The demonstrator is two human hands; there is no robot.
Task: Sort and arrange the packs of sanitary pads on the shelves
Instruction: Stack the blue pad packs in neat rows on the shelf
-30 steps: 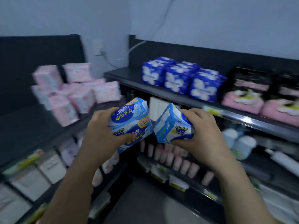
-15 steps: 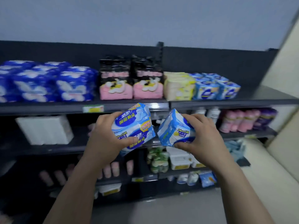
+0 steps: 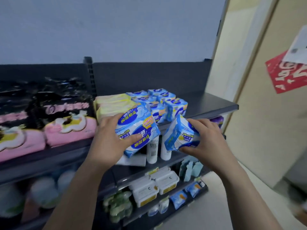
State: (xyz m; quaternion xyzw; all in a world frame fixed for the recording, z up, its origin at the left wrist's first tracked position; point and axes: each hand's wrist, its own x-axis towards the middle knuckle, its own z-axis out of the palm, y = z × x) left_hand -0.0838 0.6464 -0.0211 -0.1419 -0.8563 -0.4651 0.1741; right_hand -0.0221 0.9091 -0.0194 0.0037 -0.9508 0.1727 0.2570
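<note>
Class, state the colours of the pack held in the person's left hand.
Blue and white pack, with a pink-orange patch, in the left hand; head view.
</note>
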